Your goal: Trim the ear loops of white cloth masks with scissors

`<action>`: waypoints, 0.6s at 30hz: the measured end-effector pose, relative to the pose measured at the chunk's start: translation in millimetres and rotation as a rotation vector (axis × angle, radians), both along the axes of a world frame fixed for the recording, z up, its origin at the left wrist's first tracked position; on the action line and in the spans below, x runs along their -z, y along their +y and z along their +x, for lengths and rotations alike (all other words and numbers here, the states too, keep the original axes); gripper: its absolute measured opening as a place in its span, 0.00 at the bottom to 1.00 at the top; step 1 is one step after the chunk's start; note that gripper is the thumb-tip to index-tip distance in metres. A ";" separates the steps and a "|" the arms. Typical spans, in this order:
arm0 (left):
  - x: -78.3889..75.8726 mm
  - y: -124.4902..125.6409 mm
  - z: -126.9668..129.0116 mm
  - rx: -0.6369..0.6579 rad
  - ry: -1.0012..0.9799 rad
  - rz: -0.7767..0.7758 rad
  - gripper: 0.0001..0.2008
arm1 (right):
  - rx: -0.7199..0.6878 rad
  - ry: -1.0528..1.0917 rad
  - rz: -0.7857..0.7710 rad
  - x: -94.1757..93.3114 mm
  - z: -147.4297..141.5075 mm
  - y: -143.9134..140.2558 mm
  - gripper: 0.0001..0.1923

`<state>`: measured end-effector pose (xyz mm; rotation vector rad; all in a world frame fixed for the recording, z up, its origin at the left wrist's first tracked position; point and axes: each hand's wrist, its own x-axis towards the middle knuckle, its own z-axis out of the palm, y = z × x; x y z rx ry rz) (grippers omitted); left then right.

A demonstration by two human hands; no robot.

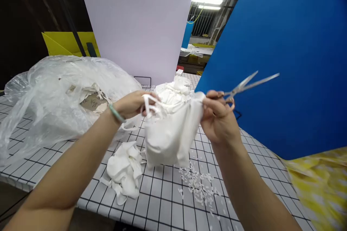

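Observation:
A white cloth piece point(165, 137) with thin straps hangs between my hands, blurred by motion, above the checked table. My left hand point(137, 104), a green bangle on its wrist, grips the upper left of the cloth by the straps. My right hand point(218, 115) pinches the cloth's upper right corner. Small scissors point(241, 87) also sit in my right hand, fingers through the handles, blades apart and pointing right, away from the cloth. Below my left hand lies a crumpled white cloth piece point(125, 171). More white cloth point(173, 94) is heaped behind the held one.
A large clear plastic bag point(54, 94) with cloth and cardboard inside covers the table's left. Many small white scraps point(199, 184) lie on the checked table point(159, 191). A pale panel point(135, 25) stands behind, a blue panel point(287, 65) at right, yellow checked cloth point(322, 184) below it.

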<state>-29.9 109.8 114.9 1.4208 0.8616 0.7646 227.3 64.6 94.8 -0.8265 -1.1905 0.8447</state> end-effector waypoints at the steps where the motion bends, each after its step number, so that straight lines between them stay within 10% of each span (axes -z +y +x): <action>1: -2.2 18.4 14.0 -0.068 -0.093 0.048 0.07 | 0.027 -0.013 0.093 -6.2 -2.5 29.1 0.15; 5: -2.7 78.3 64.6 -0.370 -0.054 0.408 0.12 | 0.197 -0.051 0.145 -15.2 -1.9 127.9 0.13; 8: 24.7 79.9 68.2 -0.404 0.227 0.449 0.26 | 0.365 -0.186 -0.094 20.3 9.1 147.5 0.12; 13: 83.8 -3.7 0.6 -0.253 0.456 0.344 0.13 | 0.226 -0.460 -0.355 121.4 6.5 68.9 0.13; 18: 128.8 -89.8 -63.4 -0.255 0.652 0.448 0.12 | -0.361 -0.627 -0.558 166.2 -55.3 -23.3 0.18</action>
